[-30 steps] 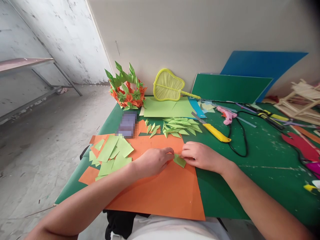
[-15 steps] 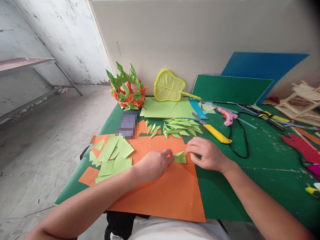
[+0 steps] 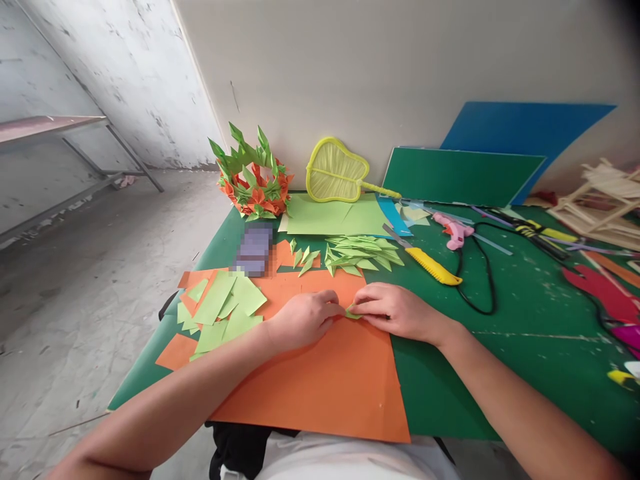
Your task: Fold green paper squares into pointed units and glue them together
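Between my hands a small piece of light green paper (image 3: 353, 313) lies on the large orange paper sheet (image 3: 320, 393), mostly covered by fingers. My left hand (image 3: 307, 319) pinches its left side with closed fingers. From the right, my right hand (image 3: 395, 308) has its fingertips pressed on the same piece. Left of my left hand are loose green paper pieces (image 3: 243, 297), some overlapping. Beyond my hands sits a pile of folded green paper leaves (image 3: 363, 253), with a few more folded ones beside it.
A yellow utility knife (image 3: 433, 267) with its blade out lies right of the leaves. Behind it is a pink glue gun (image 3: 453, 230) with a black cord. An orange and green paper crown-like piece (image 3: 255, 187) stands at back left, near a yellow leaf-shaped fan (image 3: 336, 172).
My right hand has moved left and down onto the green paper, so both hands now meet at it. Less of the paper shows than before.
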Available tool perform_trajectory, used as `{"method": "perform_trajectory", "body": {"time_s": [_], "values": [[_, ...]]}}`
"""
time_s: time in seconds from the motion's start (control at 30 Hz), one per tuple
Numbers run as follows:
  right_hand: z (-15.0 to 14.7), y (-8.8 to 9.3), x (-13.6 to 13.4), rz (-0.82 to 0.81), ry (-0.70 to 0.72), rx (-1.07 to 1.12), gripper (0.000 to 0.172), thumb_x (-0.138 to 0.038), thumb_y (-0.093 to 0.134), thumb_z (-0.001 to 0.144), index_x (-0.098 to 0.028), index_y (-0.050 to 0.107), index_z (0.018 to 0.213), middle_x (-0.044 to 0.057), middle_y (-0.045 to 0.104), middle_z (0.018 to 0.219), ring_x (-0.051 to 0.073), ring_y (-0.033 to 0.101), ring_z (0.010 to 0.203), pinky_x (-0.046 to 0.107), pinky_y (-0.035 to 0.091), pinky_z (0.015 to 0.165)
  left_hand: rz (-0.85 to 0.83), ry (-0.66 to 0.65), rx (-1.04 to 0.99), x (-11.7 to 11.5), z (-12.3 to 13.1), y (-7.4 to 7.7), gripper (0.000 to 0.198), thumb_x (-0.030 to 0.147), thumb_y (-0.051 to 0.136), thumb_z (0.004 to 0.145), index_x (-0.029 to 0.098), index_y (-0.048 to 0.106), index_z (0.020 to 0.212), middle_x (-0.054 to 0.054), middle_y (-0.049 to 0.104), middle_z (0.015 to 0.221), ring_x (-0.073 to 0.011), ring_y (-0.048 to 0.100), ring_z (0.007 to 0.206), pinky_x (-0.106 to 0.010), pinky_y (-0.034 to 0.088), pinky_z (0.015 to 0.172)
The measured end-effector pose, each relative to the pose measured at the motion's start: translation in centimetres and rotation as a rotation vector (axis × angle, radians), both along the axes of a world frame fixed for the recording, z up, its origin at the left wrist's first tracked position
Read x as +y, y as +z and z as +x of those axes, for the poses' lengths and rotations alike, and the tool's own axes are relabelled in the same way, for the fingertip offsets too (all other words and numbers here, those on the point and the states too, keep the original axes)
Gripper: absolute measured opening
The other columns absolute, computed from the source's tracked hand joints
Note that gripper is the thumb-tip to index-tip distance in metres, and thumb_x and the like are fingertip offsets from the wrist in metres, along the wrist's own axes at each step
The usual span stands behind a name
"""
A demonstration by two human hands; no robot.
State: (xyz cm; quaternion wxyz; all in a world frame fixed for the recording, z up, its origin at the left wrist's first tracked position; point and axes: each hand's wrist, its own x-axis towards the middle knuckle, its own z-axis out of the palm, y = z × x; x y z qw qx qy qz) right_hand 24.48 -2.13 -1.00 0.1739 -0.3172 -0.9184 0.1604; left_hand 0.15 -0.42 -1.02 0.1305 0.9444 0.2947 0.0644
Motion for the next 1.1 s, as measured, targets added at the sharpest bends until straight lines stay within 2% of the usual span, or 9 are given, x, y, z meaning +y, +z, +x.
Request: {"method": "perform_trajectory", "body": {"time_s": [0.07,0.2,0.33,0.57,0.8,1.1], "values": [[0.1,0.0,0.0,0.022,0.02,-0.011,0.026,-0.019,0.048,0.093,-0.026,0.068,0.108,0.005,0.065,0.11,0.019,0.059,0.099,0.031,0.047,0.084,0.029,-0.055,0.003,0.4,-0.1,0.1,0.033,0.015,0.042,0.089,0.025,0.065,0.109,-0.002,0.061,0.106,-0.0131,0.062,0.073,-0.022,0.044,0.062],[0.1,0.0,0.1,0.052,0.021,-0.019,0.024,-0.023,0.048,0.094,-0.026,0.069,0.105,0.005,0.065,0.112,0.019,0.06,0.101,0.032,0.047,0.086,0.051,-0.207,-0.035,0.8,-0.2,0.5,0.028,0.016,0.042,0.091,0.022,0.066,0.103,-0.004,0.062,0.116,-0.0168,0.061,0.089,-0.024,0.046,0.071],[0.1,-0.1,0.3,0.055,0.021,0.003,0.021,-0.023,0.051,0.093,-0.025,0.07,0.101,0.005,0.065,0.113,0.019,0.06,0.102,0.032,0.047,0.089,0.032,-0.268,-0.049,1.1,-0.2,0.6,0.026,0.015,0.044,0.091,0.02,0.063,0.106,-0.004,0.061,0.124,-0.0191,0.058,0.095,-0.029,0.047,0.078],[-0.4,-0.2,0.1,0.012,-0.043,0.06,0.017,-0.019,0.055,0.088,-0.025,0.07,0.092,0.004,0.066,0.107,0.018,0.061,0.096,0.031,0.047,0.086,-0.063,-0.26,-0.123,1.6,-0.3,0.5,0.024,0.013,0.045,0.091,0.02,0.063,0.103,-0.002,0.064,0.12,-0.0186,0.058,0.093,-0.029,0.045,0.081],[-1.0,0.0,-0.2,-0.001,-0.088,0.084,0.012,-0.016,0.059,0.083,-0.023,0.068,0.087,0.004,0.066,0.092,0.019,0.059,0.089,0.035,0.044,0.085,-0.058,-0.26,-0.136,1.7,-0.3,0.4,0.022,0.013,0.045,0.09,0.02,0.064,0.101,-0.003,0.064,0.119,-0.0176,0.058,0.089,-0.028,0.045,0.078],[-1.3,-0.6,-0.1,-0.079,-0.169,0.143,0.01,-0.018,0.055,0.086,-0.021,0.063,0.081,0.003,0.065,0.083,0.018,0.058,0.082,0.031,0.045,0.073,-0.062,-0.274,-0.119,1.7,-0.3,0.8,0.022,0.017,0.043,0.094,0.019,0.064,0.1,-0.006,0.064,0.119,-0.0177,0.057,0.087,-0.029,0.045,0.076]]}}
